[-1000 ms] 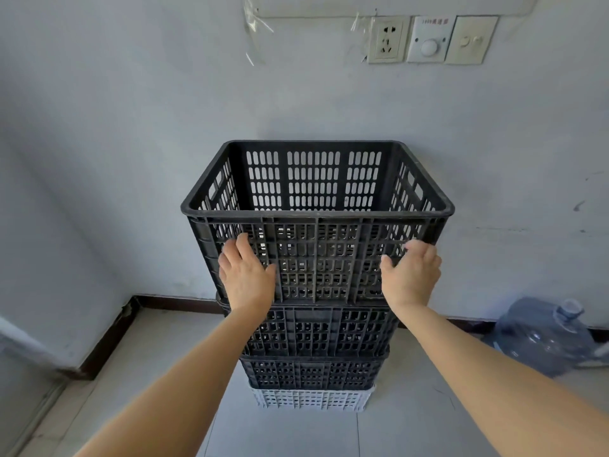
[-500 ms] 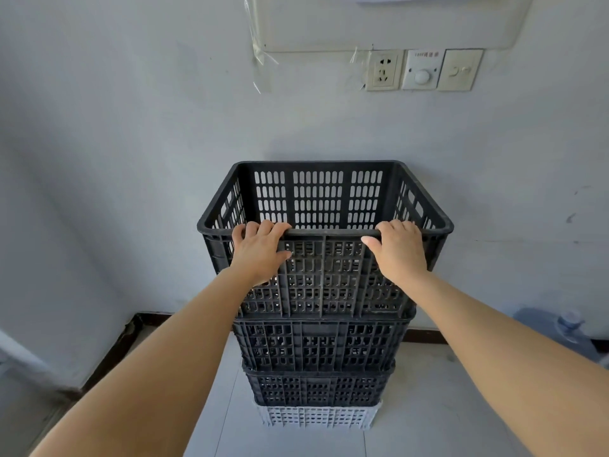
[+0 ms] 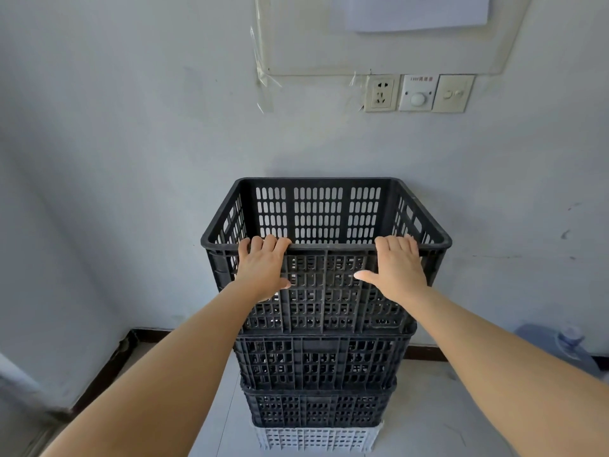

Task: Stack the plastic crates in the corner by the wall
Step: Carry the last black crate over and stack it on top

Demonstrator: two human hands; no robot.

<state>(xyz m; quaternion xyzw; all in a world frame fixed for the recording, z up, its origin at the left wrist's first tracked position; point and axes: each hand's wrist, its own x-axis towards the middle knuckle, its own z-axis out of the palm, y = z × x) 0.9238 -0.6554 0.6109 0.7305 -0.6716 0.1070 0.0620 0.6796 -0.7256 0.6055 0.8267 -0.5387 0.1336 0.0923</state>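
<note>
1. The left hand (image 3: 263, 268) and right hand (image 3: 398, 267), laid lower on the front wall a second ago, are now hooked over the near rim of the top black crate (image 3: 326, 291).
2. That crate is seated squarely on the stack, against the wall (image 3: 131, 159); only final seating is judged left.

Ahead of me a pale, scuffed wall (image 3: 131, 159) carries a socket (image 3: 380, 93), a dial (image 3: 418, 93) and a switch (image 3: 454, 93) side by side. Above them a paper (image 3: 418, 11) sits under clear film (image 3: 263, 61). A dark skirting (image 3: 99, 384) meets the tiled floor (image 3: 445, 423). A blue water jug (image 3: 560, 347) lies low on my right, by the wall.
</note>
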